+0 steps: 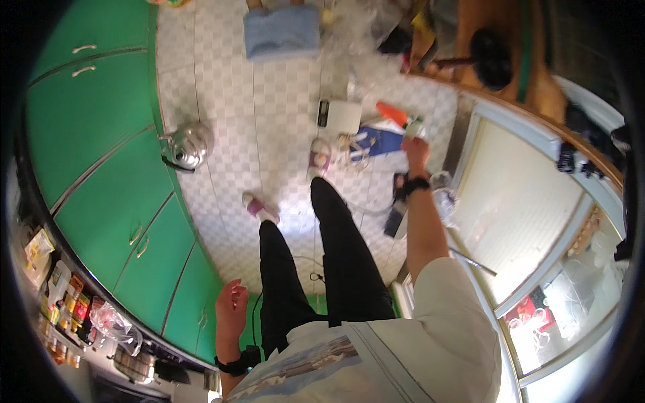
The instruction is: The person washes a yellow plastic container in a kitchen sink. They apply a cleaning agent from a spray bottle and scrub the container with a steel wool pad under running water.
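Note:
My right hand [416,151] is extended over the floor, its fingers curled at the pale green, partly see-through end of an orange item [392,114]; the exact kind cannot be told. Behind that item lies a blue and white bag [378,142], with a pale coiled cord [348,152] beside it. A white flat device with a dark display, perhaps a scale [340,116], rests on the tiles farther forward. My left hand [232,302] hangs low at my left side, fingers loosely bent and apart, holding nothing.
Green cabinets [101,166] line the left, with a metal kettle [189,146] on the floor beside them. A blue padded stool [282,31] stands ahead. A dark box [397,219] and clear plastic [444,197] are near the glazed door [519,201]. A wooden shelf [461,85] juts in at right.

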Tool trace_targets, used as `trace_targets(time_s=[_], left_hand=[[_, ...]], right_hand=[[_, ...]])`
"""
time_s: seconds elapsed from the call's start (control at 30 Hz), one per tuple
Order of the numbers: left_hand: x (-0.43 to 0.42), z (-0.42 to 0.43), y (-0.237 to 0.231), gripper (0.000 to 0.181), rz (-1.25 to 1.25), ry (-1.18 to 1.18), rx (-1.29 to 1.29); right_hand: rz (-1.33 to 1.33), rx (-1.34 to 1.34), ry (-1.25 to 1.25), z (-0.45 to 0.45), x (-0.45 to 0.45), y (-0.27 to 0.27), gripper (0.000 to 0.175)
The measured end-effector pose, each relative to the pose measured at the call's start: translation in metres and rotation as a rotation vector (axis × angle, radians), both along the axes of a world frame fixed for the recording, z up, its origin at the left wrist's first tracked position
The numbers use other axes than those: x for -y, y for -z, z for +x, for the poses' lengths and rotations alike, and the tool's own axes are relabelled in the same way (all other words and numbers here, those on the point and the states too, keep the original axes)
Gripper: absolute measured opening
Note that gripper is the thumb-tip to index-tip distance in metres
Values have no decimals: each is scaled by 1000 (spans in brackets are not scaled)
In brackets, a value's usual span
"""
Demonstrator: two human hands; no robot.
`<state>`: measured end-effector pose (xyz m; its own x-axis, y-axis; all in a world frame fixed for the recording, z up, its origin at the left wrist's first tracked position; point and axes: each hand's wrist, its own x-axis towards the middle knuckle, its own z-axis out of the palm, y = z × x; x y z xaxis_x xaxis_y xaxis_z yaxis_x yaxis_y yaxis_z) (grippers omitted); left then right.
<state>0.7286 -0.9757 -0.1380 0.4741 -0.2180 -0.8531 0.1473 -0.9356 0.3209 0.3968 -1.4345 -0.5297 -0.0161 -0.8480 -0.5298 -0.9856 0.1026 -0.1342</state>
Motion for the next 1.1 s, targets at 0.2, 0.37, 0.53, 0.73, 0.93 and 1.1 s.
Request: trace_targets(time_s=[0.2,0.37,0.53,0.73,0.93,1.1], left_hand=[[-12,-1,-33,30,-258,67,168],[-43,1,-55,42,-421,267,388],[-100,-13,-93,58,-547,342,560],[-206,-50,-145,67,-565,33,917],[-335,-144,-176,54,-215,-533,1205],[-361,-271,-191,51,191,-977,1272]], right_hand=[[-103,274,-152,57,-62,-202,35],[-34,362,-587,127,-137,-367,38],[19,633,-1049,203,-256,-496,31],[331,919,-1498,274,-411,-593,23],[773,915,-2044,311,-591,-650,23],[1182,799,-2376,251,-719,-663,19]])
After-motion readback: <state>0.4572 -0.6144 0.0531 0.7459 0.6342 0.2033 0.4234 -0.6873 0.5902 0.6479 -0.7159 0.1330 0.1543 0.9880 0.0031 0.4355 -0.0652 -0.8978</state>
